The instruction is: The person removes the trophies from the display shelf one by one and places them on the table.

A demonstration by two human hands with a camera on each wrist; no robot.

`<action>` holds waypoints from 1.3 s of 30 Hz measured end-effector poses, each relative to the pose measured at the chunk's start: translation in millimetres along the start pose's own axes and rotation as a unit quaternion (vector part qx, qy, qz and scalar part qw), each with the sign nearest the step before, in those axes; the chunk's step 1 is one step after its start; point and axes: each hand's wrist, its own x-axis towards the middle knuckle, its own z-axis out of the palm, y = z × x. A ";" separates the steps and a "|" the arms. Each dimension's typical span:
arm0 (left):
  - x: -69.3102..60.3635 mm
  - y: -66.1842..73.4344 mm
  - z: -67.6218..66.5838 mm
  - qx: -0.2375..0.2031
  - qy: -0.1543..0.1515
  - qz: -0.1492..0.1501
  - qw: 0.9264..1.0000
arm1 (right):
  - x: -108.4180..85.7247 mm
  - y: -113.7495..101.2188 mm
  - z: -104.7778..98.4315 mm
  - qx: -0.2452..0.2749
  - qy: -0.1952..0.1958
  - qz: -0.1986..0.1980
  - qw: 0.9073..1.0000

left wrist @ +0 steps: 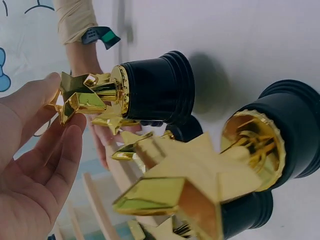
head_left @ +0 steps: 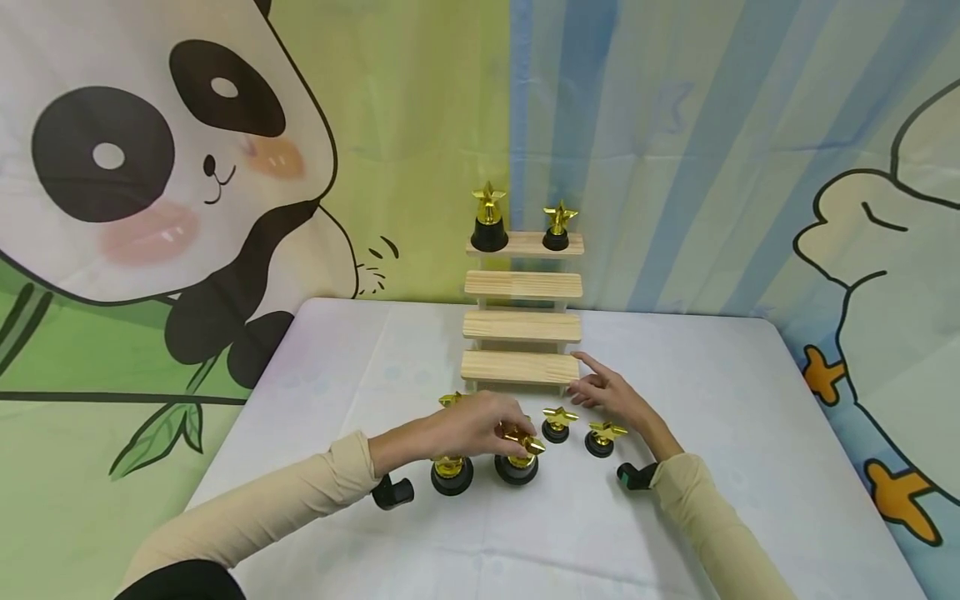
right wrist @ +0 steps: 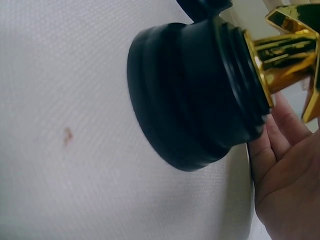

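Note:
My left hand (head_left: 480, 421) pinches the gold star top of a star trophy (left wrist: 157, 90) with a black base, above the front middle of the table. Whether that base touches the cloth I cannot tell. Just left of it stands another star trophy (head_left: 452, 477), and one more star (head_left: 450, 400) shows partly behind the left hand. Two smaller trophies, one (head_left: 557, 427) farther back and one (head_left: 602, 440) by the right forearm, stand to the right. My right hand (head_left: 611, 394) has its index finger stretched to the right end of the lowest shelf step (head_left: 517, 367), holding nothing.
The stepped wooden shelf stands at the back middle, against the printed curtain (head_left: 420, 150). Its top step (head_left: 528, 243) bears a larger star trophy (head_left: 489, 229) on the left and a smaller one (head_left: 557, 233) on the right. White cloth (head_left: 337, 358) covers the table.

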 end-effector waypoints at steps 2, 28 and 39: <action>-0.3 -1.6 2.7 0.007 0.003 0.002 1.000 | 0.2 0.5 0.0 0.001 -0.001 0.001 1.000; -8.5 -15.7 22.3 0.009 0.025 -0.013 1.000 | -2.7 -6.5 0.6 0.003 -0.002 0.014 1.000; -10.4 -13.8 25.5 0.007 0.026 -0.020 0.999 | -2.4 -7.6 -1.2 0.013 -0.008 0.005 1.000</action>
